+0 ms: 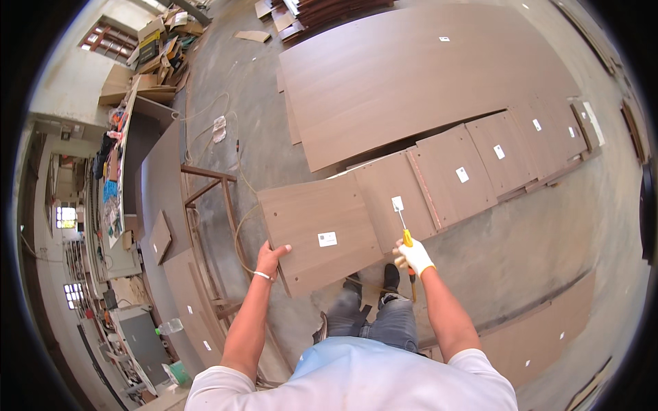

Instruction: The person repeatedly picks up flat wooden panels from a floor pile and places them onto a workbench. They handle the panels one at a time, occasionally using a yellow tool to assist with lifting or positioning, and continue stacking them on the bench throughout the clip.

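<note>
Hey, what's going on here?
Someone is handling flat brown boards. Their bare left hand grips the left edge of the nearest board, thumb on top. Their white-gloved right hand holds a yellow-handled tool, its thin shaft pointing over the next board. More labelled boards run off to the right, beside one much larger board.

From my head, the one fisheye view looks steeply down and forward over my shirt, my left hand and right hand close below, the floor stretching farther off toward its rim.
</note>
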The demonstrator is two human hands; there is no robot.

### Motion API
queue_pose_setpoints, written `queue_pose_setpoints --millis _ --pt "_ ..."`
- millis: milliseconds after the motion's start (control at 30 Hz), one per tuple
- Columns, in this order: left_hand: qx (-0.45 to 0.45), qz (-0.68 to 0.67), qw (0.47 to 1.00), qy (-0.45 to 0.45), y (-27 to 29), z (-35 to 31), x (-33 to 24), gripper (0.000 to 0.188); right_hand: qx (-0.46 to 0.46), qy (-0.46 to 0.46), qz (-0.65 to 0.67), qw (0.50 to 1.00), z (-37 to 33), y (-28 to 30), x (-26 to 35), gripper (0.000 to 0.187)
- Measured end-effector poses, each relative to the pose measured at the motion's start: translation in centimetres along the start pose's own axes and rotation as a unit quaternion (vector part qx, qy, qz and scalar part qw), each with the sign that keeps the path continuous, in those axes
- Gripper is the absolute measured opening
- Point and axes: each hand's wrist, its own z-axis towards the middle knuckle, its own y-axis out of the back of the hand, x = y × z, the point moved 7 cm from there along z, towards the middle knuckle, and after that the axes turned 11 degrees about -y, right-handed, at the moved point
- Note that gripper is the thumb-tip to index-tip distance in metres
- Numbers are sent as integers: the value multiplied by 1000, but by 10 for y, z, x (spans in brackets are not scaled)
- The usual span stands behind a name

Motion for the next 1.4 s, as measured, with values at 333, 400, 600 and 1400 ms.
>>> queue_pose_setpoints --millis 333,400,600,1400 --pt "123 -175 961 175 23 7 155 72 -61 118 -111 985 -43 -74 100 26" --pt "127 -57 965 221 9 21 166 87 -119 149 -171 967 -64 -101 106 30" --pt "-85 -148 979 114 -11 48 245 75 -283 265 -460 799 -90 -230 114 47" --pt "-45 290 954 62 26 18 93 57 -172 41 -274 945 -14 -226 32 22"
